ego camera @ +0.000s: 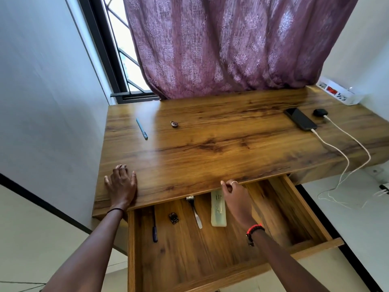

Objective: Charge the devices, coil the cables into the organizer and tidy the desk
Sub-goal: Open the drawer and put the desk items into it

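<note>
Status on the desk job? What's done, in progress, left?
Done: phone and earbuds case each have a white cable plugged in. In hand: right hand reaches into the open drawer; left hand rests flat on the desktop. Left: blue pen and small round trinket lie loose there.

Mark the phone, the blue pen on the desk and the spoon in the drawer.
phone [301,119]: head view, middle of its dark screen.
blue pen [141,128]: head view, middle of the barrel.
spoon [195,213]: head view, on its handle.
</note>
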